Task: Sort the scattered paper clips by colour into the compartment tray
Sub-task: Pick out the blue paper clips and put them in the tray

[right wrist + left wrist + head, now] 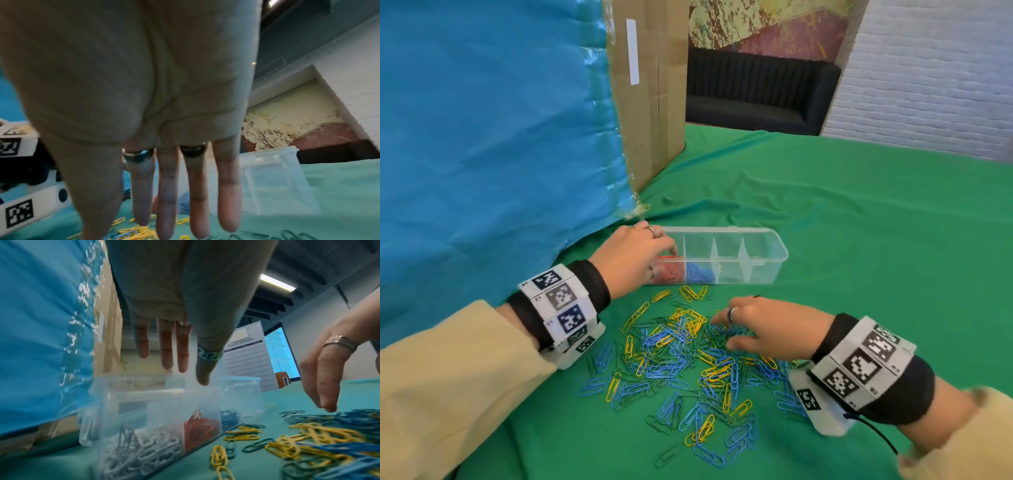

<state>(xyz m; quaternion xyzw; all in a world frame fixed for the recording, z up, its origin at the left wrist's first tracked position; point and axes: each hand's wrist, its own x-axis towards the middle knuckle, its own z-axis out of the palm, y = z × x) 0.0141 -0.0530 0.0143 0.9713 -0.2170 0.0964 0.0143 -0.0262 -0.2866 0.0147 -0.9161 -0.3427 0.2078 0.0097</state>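
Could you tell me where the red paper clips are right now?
In the tray, under the left hand, between white clips and blue clips: red paper clips.

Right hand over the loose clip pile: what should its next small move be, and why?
Probably pinch one blue clip. The right hand rests with straight fingers on the pile, holding nothing. The tray already has a blue compartment beside the red one, and the left hand is over that end.

Cream sleeves (pixel 458 359), black wristbands (pixel 592 284) bearing white tags (square-coded), ringed fingers (pixel 732 313).
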